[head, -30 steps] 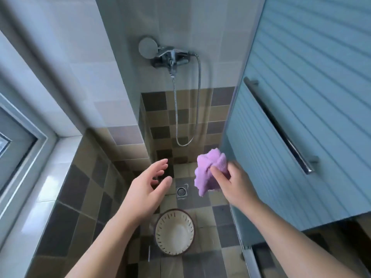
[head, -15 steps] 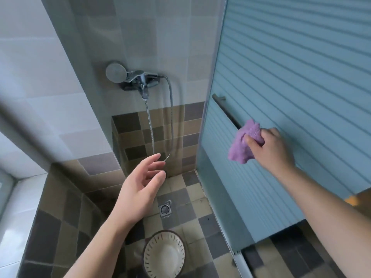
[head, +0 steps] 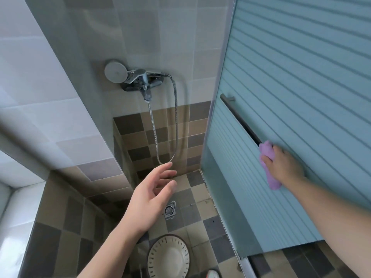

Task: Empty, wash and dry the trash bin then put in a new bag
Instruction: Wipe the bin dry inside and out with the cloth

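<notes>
Shower door (head: 301, 97) bar (head: 239, 119): right hand (head: 285, 167) holds cloth (head: 268, 155).

We observe a purple cloth (head: 267, 157), a cream slotted trash bin (head: 168, 257), brown-and-grey checkered floor tiles (head: 200, 213) and a pale-blue striped shower door (head: 291, 97).

Tiled shower stall (head: 152, 47) — checkered brown floor (head: 200, 199), floor drain (head: 169, 210), blue ribbed door (head: 301, 77).
</notes>
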